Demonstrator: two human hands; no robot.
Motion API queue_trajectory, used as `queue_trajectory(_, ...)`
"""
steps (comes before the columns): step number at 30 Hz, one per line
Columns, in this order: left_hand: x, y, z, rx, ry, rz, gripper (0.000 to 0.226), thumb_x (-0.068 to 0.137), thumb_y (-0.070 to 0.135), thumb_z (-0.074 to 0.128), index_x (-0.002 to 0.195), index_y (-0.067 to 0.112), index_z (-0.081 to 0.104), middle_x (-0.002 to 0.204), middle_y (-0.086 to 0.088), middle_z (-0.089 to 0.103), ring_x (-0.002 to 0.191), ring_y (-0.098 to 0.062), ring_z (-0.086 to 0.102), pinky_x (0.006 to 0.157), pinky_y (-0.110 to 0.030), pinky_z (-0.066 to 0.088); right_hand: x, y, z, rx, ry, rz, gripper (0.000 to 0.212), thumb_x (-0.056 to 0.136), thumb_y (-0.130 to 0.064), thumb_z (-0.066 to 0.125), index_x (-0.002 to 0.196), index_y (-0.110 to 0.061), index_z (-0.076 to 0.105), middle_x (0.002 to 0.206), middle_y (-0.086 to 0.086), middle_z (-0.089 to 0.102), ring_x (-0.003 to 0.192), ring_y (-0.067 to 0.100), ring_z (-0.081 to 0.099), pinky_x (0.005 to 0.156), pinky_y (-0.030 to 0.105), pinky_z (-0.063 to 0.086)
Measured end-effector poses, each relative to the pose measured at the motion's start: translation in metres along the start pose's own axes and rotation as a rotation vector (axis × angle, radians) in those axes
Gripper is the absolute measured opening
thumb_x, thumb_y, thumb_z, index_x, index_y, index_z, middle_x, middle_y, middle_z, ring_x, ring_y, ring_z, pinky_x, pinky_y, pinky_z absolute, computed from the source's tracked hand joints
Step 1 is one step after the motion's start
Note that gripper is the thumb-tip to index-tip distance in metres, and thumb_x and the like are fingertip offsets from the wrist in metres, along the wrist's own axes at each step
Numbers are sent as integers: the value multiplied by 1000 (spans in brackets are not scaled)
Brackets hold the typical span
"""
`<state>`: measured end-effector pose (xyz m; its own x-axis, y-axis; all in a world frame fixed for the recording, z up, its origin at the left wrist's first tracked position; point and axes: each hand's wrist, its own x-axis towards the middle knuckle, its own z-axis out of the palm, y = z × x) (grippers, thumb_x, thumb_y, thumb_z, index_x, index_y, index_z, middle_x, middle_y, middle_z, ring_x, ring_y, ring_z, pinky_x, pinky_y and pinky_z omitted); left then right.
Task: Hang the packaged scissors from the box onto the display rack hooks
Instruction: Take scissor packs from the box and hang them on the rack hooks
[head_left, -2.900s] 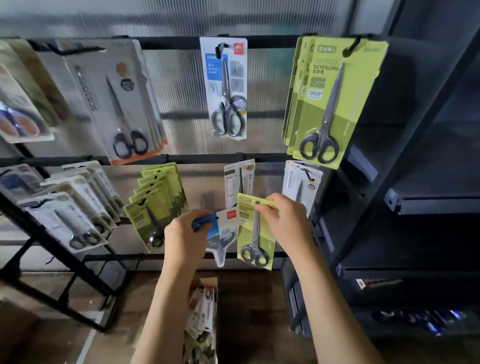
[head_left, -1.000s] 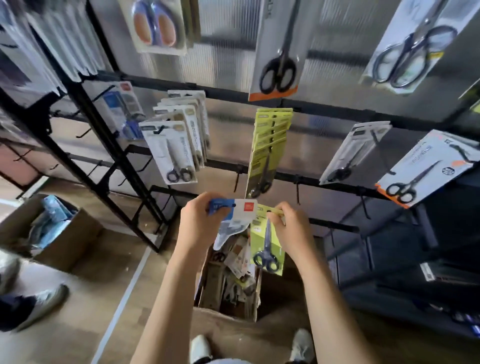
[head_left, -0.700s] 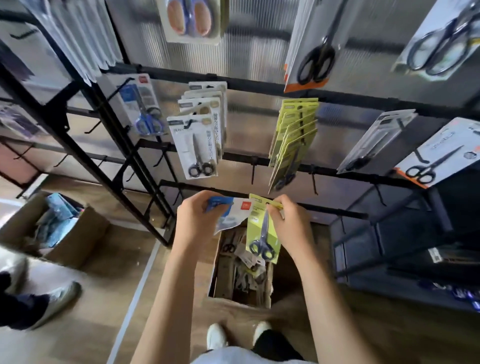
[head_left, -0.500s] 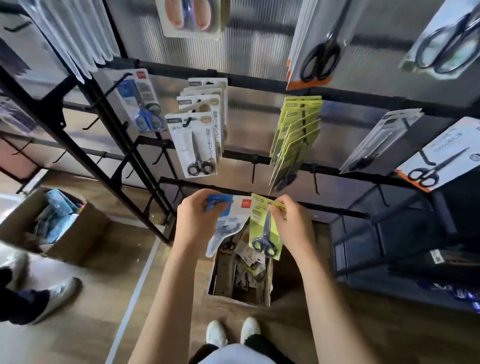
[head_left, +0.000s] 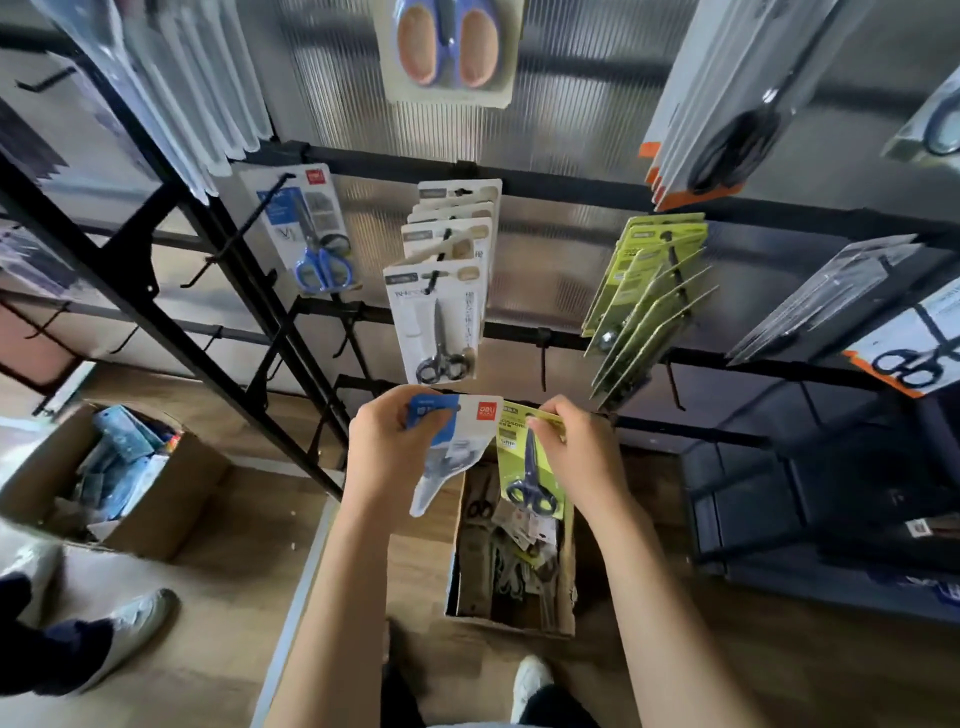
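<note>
My left hand (head_left: 395, 447) grips the top of a blue-and-white scissors pack (head_left: 457, 447). My right hand (head_left: 576, 457) pinches the top of a green scissors pack (head_left: 530, 467) with dark-handled scissors. Both packs hang over an open cardboard box (head_left: 511, 621) on the floor, which holds several more packs. On the black display rack (head_left: 519, 332) behind hang a row of green packs (head_left: 644, 296), a row of white packs (head_left: 436, 312) and a single blue-handled pack (head_left: 311, 234).
Bare hooks (head_left: 543, 358) stick out of the lower rail just above my hands. A second cardboard box (head_left: 104, 478) of blue items stands at the left. Another person's shoe (head_left: 130, 629) is at the lower left. Dark shelving (head_left: 831, 493) fills the right.
The view has tilted down from the upper hooks to the lower rails and the box. Both hands still hold the same two packs, close together.
</note>
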<state>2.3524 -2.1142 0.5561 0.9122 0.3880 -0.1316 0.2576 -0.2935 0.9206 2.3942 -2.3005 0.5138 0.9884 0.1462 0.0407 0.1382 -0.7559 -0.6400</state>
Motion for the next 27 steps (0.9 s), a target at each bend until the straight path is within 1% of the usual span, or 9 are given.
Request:
queue_trajectory(2,16,-9,-17,25,-56,8,13,83,6,67,88,18,68,80,-7,69,74,-20,63,65,-31,52,3,-14,17,4,19,47,15,94,-27,56,95,-13,61,78,-4,62,64,12,55,51,20,39)
queue_trajectory(5,39,-23,-46,46,-103,21,14,83,7,67,87,21,68,79,-2,68,73,-17,62,62,-25,50,5,-34,45,8,50,114,15,93,-29,57,95,-15,60,84,2,66,69,18,60,56,29,45)
queue_trajectory(9,66,-40,-74,82,-147,44,12,83,9,69,88,20,67,79,-2,69,77,-21,65,68,-36,53,5,-59,76,-11,80,177,18,93,-28,57,100,-12,62,89,6,68,77,23,63,61,34,49)
queue_trajectory(11,77,-50,-82,90,-167,57,11,82,9,69,88,19,67,80,-4,69,77,-22,64,68,-36,52,6,-69,88,-10,86,196,18,93,-28,57,100,-12,62,89,7,69,79,25,63,63,39,51)
queue_trajectory(19,122,-106,-97,119,-140,-41,12,86,12,65,97,9,67,86,-6,69,77,-20,63,70,-34,52,25,-86,139,-18,30,162,19,92,-29,58,97,-11,62,82,6,67,73,24,61,61,39,49)
queue_trajectory(21,138,-117,-97,113,-115,-70,9,88,14,64,96,13,65,85,-3,66,73,-13,60,64,-25,51,32,-83,153,-15,-2,158,19,93,-28,56,96,-11,61,83,8,67,75,26,61,62,40,48)
queue_trajectory(24,163,-134,-93,83,-95,-144,6,90,15,61,97,16,61,76,7,57,66,0,52,51,-5,40,44,-75,176,-40,-54,179,18,94,-29,53,94,-12,60,83,7,66,75,27,60,62,38,48)
queue_trajectory(25,171,-141,-91,70,-100,-167,6,91,15,60,97,16,60,75,9,55,66,0,51,49,-3,39,47,-71,184,-50,-64,194,18,94,-30,53,93,-13,59,83,6,65,75,26,59,62,37,46)
queue_trajectory(27,187,-154,-86,55,-125,-181,7,91,13,60,98,13,61,77,8,56,68,-1,53,55,-5,43,53,-63,198,-36,-55,213,17,93,-28,53,90,-13,60,82,4,65,76,25,58,62,36,42)
